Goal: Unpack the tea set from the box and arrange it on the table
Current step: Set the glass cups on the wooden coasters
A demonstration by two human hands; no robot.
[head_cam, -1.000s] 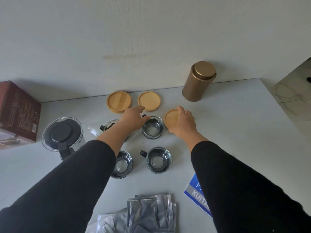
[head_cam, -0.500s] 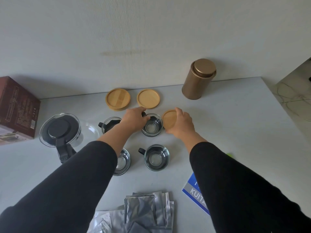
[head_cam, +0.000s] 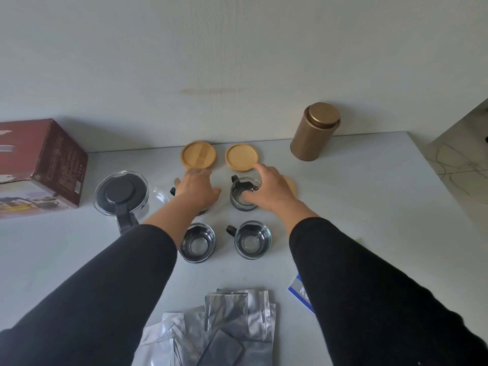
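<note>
Right hand (head_cam: pixel 269 191) has let go of the third coaster (head_cam: pixel 290 184) (now flat on the table, mid-frame) and hangs loose-fingered over the back-right cup (head_cam: pixel 244 194). Left hand (head_cam: pixel 196 190), fingers relaxed, covers the back-left cup. Looks like cups go onto coasters next.

One head-worn camera looked forward and steeply down from close above the table's (head_cam: pixel 369 196) near edge, facing its far edge and the wall (head_cam: pixel 237 48).

No legible text anywhere.
</note>
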